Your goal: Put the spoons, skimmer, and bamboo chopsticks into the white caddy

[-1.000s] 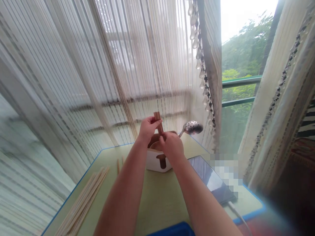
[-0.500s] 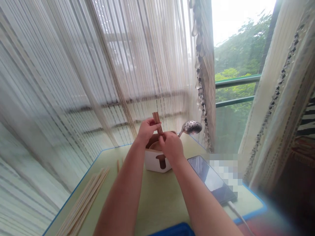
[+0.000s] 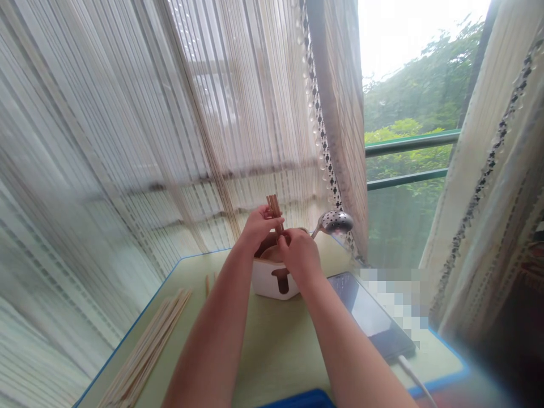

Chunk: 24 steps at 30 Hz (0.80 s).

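Over a white utensil holder with a brown inside, a small bundle of brown chopsticks stands nearly upright. My left hand is closed around the upper part of the bundle. Lower down, at the holder's rim, the fingers of my right hand pinch the same chopsticks. Their lower ends are hidden by my right hand and the holder. A perforated metal spoon leans out of the holder to the right, its bowl up.
A pile of light wooden sticks lies at the table's left, with a couple of stick ends beside my left forearm. On the right rests a tablet with a white cable. A blue object shows at the front edge; curtains hang behind.
The view has shifted slightly, so everything sits a little further right. Both hands keep hold of the chopsticks over the holder, with hardly any other movement.
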Tool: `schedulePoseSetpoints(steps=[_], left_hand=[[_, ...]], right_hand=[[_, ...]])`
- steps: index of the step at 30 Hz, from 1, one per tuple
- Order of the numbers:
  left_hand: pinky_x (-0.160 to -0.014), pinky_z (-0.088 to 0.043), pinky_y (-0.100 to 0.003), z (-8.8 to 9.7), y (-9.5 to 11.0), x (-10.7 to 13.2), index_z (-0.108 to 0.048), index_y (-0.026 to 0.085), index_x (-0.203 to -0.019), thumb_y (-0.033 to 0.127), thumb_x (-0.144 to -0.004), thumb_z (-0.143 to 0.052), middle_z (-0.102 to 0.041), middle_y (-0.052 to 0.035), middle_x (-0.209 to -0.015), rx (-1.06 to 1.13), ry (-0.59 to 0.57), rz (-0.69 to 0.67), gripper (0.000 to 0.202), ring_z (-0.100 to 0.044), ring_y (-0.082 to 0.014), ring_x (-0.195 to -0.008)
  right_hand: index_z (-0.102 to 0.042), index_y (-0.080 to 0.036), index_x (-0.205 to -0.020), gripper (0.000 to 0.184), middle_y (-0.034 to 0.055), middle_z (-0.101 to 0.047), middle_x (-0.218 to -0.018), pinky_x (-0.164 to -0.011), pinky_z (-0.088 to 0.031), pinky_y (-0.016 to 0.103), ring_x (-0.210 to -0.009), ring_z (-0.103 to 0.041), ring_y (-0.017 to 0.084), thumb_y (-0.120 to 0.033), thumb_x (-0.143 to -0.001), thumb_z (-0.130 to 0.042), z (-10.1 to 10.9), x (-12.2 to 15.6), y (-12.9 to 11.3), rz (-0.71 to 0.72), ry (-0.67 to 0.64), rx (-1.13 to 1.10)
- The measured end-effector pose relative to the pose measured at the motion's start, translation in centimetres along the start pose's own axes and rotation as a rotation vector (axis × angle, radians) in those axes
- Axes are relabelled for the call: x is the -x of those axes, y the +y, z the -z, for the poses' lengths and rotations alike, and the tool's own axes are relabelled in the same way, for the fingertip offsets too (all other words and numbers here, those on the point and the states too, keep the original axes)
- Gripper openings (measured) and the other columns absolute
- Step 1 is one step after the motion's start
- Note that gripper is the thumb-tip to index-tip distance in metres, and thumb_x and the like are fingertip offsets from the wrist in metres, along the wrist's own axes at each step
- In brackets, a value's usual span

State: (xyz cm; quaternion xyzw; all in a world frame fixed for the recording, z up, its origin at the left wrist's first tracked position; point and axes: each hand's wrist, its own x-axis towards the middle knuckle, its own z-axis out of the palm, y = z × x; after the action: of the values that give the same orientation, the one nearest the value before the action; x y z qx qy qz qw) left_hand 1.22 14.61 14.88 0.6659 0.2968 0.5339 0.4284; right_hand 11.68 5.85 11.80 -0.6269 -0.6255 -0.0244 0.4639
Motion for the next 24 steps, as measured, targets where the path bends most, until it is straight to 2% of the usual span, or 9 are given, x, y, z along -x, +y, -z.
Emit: schedulePoseSetpoints(steps=[2,6,9,12,15,17,19,21,24], left_hand=[[-0.075,-0.049,-0.034,-0.1,0.8,0.1,-0.058,0.015,-0.101,0.026,-0.059,-0.074,-0.062,-0.0098,-0.101,-0.007,0.082,-0.053,0.046,-0.06,-0.0183,-0.087],[-0.084,-0.046,-0.033,-0.4,3.6,1.1,-0.055,0.022,-0.105,0.028,-0.07,-0.064,-0.057,-0.0062,-0.114,0.006,0.426,-0.331,0.037,-0.055,-0.0172,-0.101],[-0.083,-0.046,-0.03,0.4,6.1,2.7,-0.055,0.025,-0.101,0.026,-0.075,-0.057,-0.058,-0.0024,-0.11,-0.067,0.598,-0.501,0.026,-0.055,-0.0153,-0.101],[-0.076,-0.047,-0.028,2.9,6.9,4.7,-0.056,0.024,-0.098,0.025,-0.077,-0.054,-0.06,-0.0017,-0.103,-0.26,0.711,-0.529,0.021,-0.056,-0.0144,-0.094],[-0.071,-0.047,-0.026,7.2,5.0,7.8,-0.059,0.022,-0.091,0.022,-0.074,-0.055,-0.06,-0.0031,-0.099,-0.538,0.79,-0.477,0.018,-0.056,-0.0144,-0.088],[-0.067,-0.046,-0.025,10.1,2.6,10.4,-0.061,0.02,-0.086,0.018,-0.069,-0.057,-0.059,-0.0039,-0.096,-0.706,0.802,-0.385,0.017,-0.055,-0.0153,-0.086],[-0.063,-0.046,-0.025,12.3,0.0,13.0,-0.061,0.019,-0.084,0.015,-0.068,-0.056,-0.058,-0.0047,-0.093,-0.733,0.817,-0.279,0.018,-0.056,-0.0151,-0.081],[-0.063,-0.046,-0.025,13.5,-2.4,15.0,-0.06,0.018,-0.085,0.014,-0.068,-0.054,-0.057,-0.0055,-0.094,-0.723,0.844,-0.197,0.019,-0.056,-0.0153,-0.08],[-0.063,-0.045,-0.025,13.8,-4.8,16.4,-0.061,0.018,-0.086,0.012,-0.068,-0.053,-0.056,-0.0067,-0.095,-0.73,0.775,-0.111,0.021,-0.056,-0.0156,-0.078]], right_hand=[[-0.067,-0.018,-0.085,0.023,0.0069,-0.067,-0.083,-0.068,-0.039,0.027,-0.077,-0.059,0.018,-0.025,-0.084,-0.045,0.0,-0.1,0.2,-0.02,0.015,-0.031],[-0.067,-0.02,-0.087,0.024,0.0045,-0.069,-0.085,-0.069,-0.04,0.027,-0.076,-0.059,0.017,-0.026,-0.084,-0.044,-0.2,0.0,0.2,-0.019,0.111,-0.117],[-0.066,-0.022,-0.095,0.026,0.0032,-0.069,-0.091,-0.071,-0.041,0.026,-0.079,-0.06,0.016,-0.028,-0.084,-0.043,-0.5,0.6,-0.5,0.13,0.136,-0.18],[-0.064,-0.023,-0.102,0.028,0.002,-0.069,-0.096,-0.07,-0.04,0.025,-0.076,-0.06,0.014,-0.028,-0.086,-0.042,-1.3,1.7,-1.7,0.292,0.051,-0.233],[-0.065,-0.022,-0.099,0.027,0.0028,-0.069,-0.092,-0.073,-0.038,0.027,-0.076,-0.06,0.015,-0.028,-0.086,-0.042,-2.4,3.2,-2.8,0.464,-0.053,-0.182],[-0.067,-0.02,-0.094,0.027,0.0048,-0.069,-0.086,-0.076,-0.035,0.029,-0.078,-0.059,0.017,-0.027,-0.087,-0.041,-3.2,4.3,-3.5,0.589,-0.104,-0.108],[-0.067,-0.02,-0.091,0.029,0.0057,-0.069,-0.082,-0.078,-0.034,0.03,-0.08,-0.058,0.017,-0.026,-0.088,-0.039,-3.9,5.7,-4.2,0.688,-0.181,-0.068],[-0.066,-0.021,-0.095,0.029,0.0051,-0.068,-0.083,-0.075,-0.035,0.028,-0.081,-0.058,0.016,-0.026,-0.089,-0.038,-4.7,7.1,-4.7,0.735,-0.314,-0.066],[-0.064,-0.024,-0.101,0.027,0.0045,-0.067,-0.088,-0.065,-0.036,0.025,-0.081,-0.06,0.016,-0.031,-0.087,-0.043,-6.3,8.9,-5.1,0.694,-0.597,-0.023]])
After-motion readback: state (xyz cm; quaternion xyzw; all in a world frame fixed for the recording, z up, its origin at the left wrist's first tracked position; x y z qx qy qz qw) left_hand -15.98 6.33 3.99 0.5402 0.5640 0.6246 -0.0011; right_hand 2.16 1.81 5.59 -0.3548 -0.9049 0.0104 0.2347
